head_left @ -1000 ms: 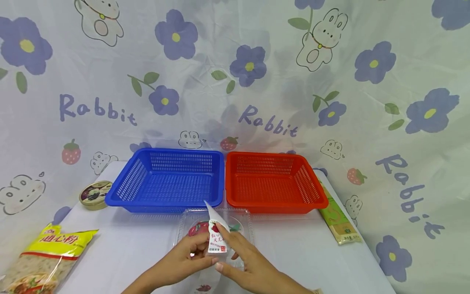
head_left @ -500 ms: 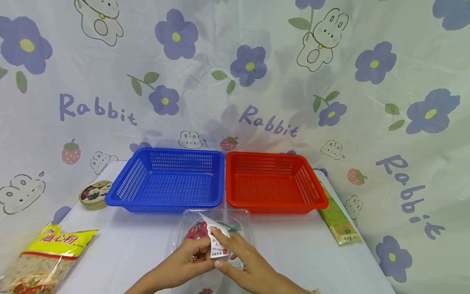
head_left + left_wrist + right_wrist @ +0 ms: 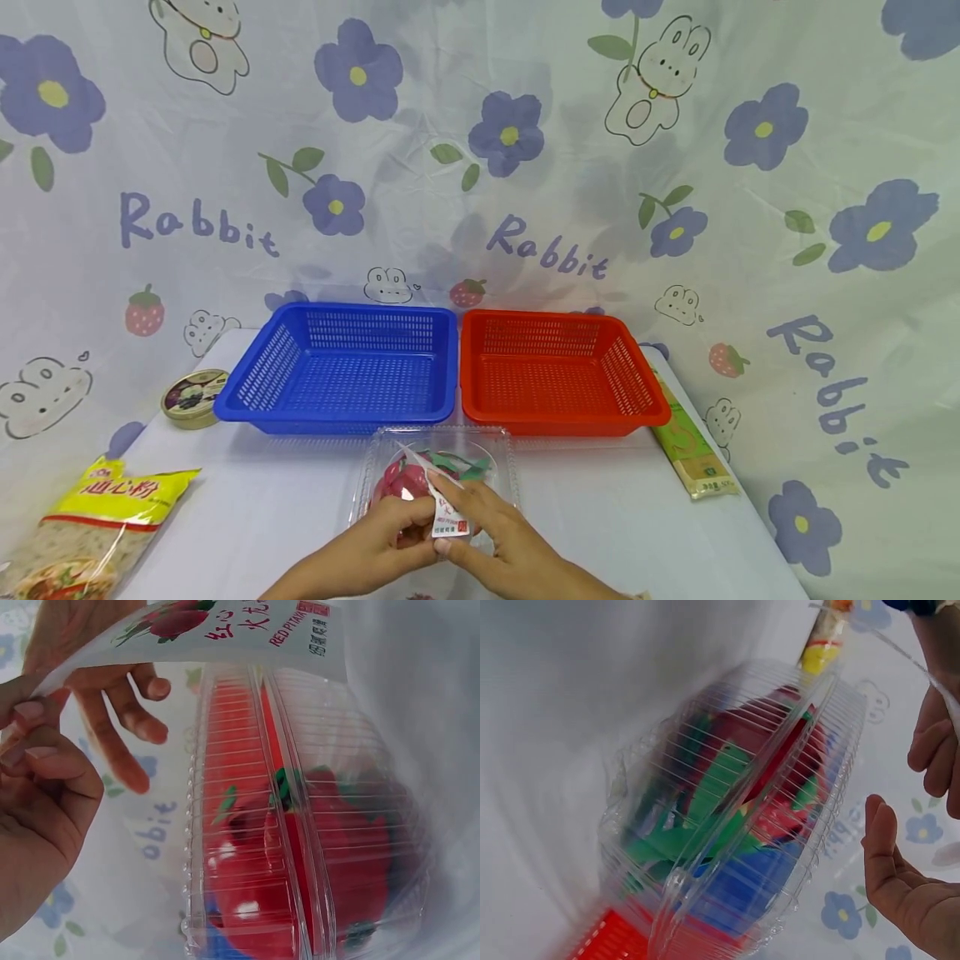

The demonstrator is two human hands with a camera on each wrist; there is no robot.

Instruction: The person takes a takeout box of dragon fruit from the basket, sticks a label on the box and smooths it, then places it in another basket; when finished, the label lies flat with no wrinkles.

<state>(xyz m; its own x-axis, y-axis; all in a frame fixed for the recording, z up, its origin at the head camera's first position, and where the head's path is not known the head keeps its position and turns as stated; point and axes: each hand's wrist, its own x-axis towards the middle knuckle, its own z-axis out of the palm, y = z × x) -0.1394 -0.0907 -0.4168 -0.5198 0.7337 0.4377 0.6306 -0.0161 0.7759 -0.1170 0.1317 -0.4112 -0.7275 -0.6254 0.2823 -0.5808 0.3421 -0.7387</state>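
A white paper label point(image 3: 452, 518) printed "RED PITAYA" with a red dragon fruit picture is held up over a clear plastic clamshell box point(image 3: 512, 475). My left hand point(image 3: 375, 537) pinches one edge of it, as the left wrist view shows the fingers point(image 3: 34, 720) curled at that edge. My right hand point(image 3: 510, 533) has its index finger laid along the label and its thumb near the left thumb. In the right wrist view the fingers of the right hand point(image 3: 919, 896) look relaxed. Inside the box lie red dragon fruits point(image 3: 247, 885) with green leafy tips.
A blue basket point(image 3: 337, 423) and a red basket point(image 3: 566, 427) stand behind the box. A round tin point(image 3: 193, 400) and a yellow-topped bag point(image 3: 105, 533) are at the left. Part of a green packet point(image 3: 693, 454) shows beside the red basket.
The label has tilted and dropped slightly toward me, its free upper tip swinging left. Both hands have shifted a little downward with it, uncovering more of the fruit. The box has stayed in place.
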